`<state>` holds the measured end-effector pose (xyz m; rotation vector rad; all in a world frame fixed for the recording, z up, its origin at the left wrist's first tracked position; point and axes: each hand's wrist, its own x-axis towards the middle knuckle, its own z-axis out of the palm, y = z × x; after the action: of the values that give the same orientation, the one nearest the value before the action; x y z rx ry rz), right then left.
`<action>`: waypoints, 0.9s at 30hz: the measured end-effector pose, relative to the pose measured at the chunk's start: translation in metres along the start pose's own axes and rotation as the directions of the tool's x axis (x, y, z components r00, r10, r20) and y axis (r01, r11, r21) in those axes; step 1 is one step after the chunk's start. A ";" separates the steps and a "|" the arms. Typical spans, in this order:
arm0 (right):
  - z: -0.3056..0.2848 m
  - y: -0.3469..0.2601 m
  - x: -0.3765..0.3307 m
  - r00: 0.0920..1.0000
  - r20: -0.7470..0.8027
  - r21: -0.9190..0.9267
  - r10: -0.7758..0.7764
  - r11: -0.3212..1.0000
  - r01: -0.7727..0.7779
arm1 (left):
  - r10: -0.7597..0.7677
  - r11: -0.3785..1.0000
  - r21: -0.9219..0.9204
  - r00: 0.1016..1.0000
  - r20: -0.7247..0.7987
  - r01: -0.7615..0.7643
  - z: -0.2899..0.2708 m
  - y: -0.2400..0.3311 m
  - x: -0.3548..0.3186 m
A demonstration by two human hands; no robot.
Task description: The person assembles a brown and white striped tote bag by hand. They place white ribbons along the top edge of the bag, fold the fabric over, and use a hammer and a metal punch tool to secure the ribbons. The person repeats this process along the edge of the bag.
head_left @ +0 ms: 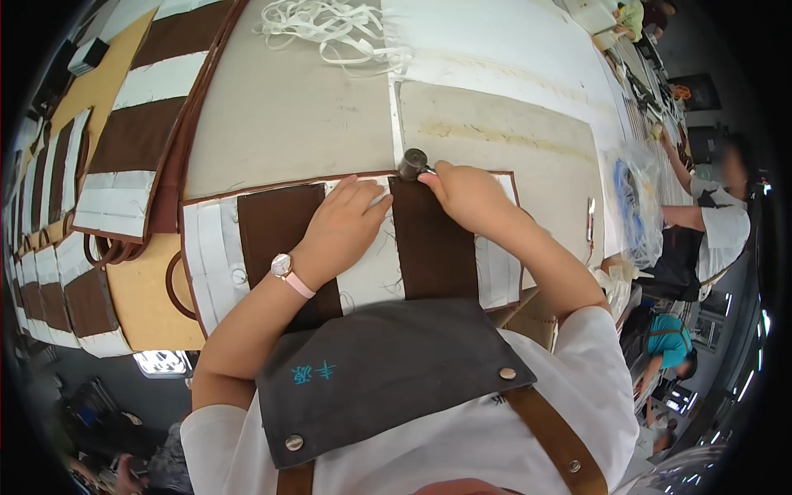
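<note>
A brown and white striped bag panel (437, 256) with thin reddish-brown edging lies in front of me. My left hand (345, 219) rests flat on it, fingers stretched toward its far edge. My right hand (466, 196) is closed round the short handle of a hammer (413, 163). The hammer's dark, round metal head is at the panel's far edge, just right of my left fingertips; whether it touches the panel I cannot tell. A brown loop handle (176, 286) sticks out at the panel's left end.
Stacked striped panels (132, 124) and more pieces with handles lie to the left. A tangle of white tape (322, 29) sits at the back. A small knife-like tool (590, 221) and a clear plastic bag (635, 202) are on the right, where other people work along the table.
</note>
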<state>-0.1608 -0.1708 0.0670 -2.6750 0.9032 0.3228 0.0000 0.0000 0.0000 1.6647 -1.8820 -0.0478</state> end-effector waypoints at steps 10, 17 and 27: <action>0.008 -0.015 -0.012 0.995 -0.014 -0.086 0.096 0.992 -0.097 | -0.063 0.998 0.034 0.954 0.292 0.056 -0.040 0.017 -0.019; -0.066 -0.052 -0.006 0.990 -0.142 0.177 -0.017 0.983 0.042 | -0.300 0.954 0.033 0.939 0.169 0.299 -0.088 -0.011 -0.073; -0.019 -0.094 0.030 0.962 0.060 0.014 -0.265 0.964 0.265 | -0.300 0.943 -0.137 0.953 0.052 0.304 -0.075 -0.026 -0.082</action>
<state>-0.0769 -0.1225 0.0951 -2.7200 0.5173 0.3364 0.0593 0.0962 0.0157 1.8449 -1.5875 -0.3280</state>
